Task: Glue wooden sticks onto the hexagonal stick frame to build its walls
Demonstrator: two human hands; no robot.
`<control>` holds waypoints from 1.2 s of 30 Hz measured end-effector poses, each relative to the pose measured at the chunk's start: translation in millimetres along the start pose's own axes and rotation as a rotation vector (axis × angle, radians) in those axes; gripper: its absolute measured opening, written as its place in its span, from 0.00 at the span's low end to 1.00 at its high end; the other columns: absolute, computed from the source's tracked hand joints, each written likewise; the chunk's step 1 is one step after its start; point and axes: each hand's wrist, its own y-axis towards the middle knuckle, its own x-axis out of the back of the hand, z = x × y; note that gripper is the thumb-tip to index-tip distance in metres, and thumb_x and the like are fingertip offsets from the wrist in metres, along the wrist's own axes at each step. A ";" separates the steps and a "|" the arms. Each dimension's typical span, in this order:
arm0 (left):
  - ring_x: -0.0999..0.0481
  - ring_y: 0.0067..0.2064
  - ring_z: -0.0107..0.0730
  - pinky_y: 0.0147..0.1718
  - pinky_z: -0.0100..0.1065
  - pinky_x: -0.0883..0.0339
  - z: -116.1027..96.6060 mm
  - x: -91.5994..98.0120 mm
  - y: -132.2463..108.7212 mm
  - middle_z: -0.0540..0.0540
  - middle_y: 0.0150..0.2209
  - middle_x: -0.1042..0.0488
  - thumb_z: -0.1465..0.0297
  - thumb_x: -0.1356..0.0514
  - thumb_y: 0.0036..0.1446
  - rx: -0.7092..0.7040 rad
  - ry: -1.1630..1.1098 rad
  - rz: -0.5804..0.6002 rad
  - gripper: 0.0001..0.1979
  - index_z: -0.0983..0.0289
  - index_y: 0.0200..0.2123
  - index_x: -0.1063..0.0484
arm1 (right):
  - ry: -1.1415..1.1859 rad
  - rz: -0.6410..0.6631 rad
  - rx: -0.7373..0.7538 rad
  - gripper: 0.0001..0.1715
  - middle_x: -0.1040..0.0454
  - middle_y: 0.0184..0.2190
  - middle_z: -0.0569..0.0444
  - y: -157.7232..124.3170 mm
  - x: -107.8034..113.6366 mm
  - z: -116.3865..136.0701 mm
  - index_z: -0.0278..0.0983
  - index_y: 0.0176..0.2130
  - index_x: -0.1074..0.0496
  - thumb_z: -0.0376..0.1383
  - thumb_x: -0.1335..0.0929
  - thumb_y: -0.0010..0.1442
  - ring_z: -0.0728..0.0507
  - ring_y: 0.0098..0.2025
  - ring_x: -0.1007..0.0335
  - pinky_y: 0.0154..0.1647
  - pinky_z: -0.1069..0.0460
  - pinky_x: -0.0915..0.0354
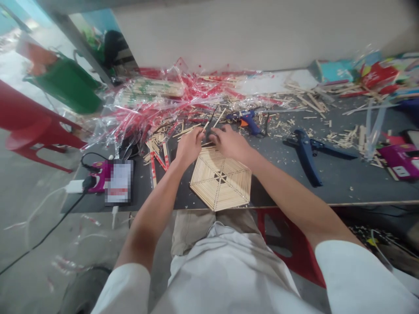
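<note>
My left hand [190, 145] is closed in a pinch, with a short thin wooden stick [206, 126] poking up from its fingertips. Opposite it, my right hand [231, 141] is closed too, and another pale wooden stick [219, 119] rises at its fingers. Both hands hover at the far edge of a hexagonal panel [204, 185] built from rows of thin sticks, with spokes meeting at a small dark gap in its centre. The panel lies flat at the table's front edge. My fingers partly hide the lower ends of the sticks.
A blue glue gun [249, 121] lies beyond my right hand, and blue cutters [307, 152] rest to the right. Plastic-wrapped stick bundles [153, 88] and scraps cover the back of the dark table [278, 187]. A phone [119, 181] and purple power strip [100, 176] are at left.
</note>
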 end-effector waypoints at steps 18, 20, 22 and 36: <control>0.16 0.45 0.38 0.47 0.37 0.26 12.0 -10.0 4.5 0.58 0.43 0.15 0.72 0.45 0.70 0.006 0.003 -0.093 0.13 0.62 0.51 0.22 | -0.109 -0.144 -0.093 0.17 0.22 0.53 0.35 7.3 -13.0 6.5 0.29 0.49 0.22 0.38 0.35 0.72 0.30 0.48 0.22 0.40 0.41 0.32; 0.16 0.43 0.37 0.45 0.37 0.26 13.3 -10.0 5.6 0.57 0.41 0.15 0.72 0.44 0.71 -0.027 0.013 -0.109 0.12 0.62 0.49 0.21 | -0.086 -0.191 -0.071 0.17 0.24 0.55 0.34 1.0 -8.9 3.9 0.29 0.51 0.22 0.37 0.35 0.72 0.32 0.46 0.22 0.40 0.41 0.32; 0.16 0.46 0.38 0.48 0.38 0.26 13.8 -9.9 6.7 0.57 0.44 0.15 0.72 0.42 0.70 -0.096 0.015 -0.127 0.11 0.62 0.48 0.19 | -0.037 -0.270 0.001 0.16 0.24 0.56 0.35 -5.2 -6.4 -2.4 0.30 0.51 0.22 0.35 0.35 0.71 0.33 0.45 0.23 0.40 0.41 0.31; 0.16 0.48 0.38 0.50 0.39 0.26 8.3 -16.2 2.3 0.56 0.45 0.14 0.72 0.41 0.70 -0.355 0.038 -0.177 0.13 0.60 0.50 0.16 | 0.510 -0.671 0.476 0.09 0.20 0.40 0.51 0.0 -28.7 -24.6 0.41 0.43 0.21 0.33 0.33 0.69 0.44 0.39 0.23 0.39 0.47 0.26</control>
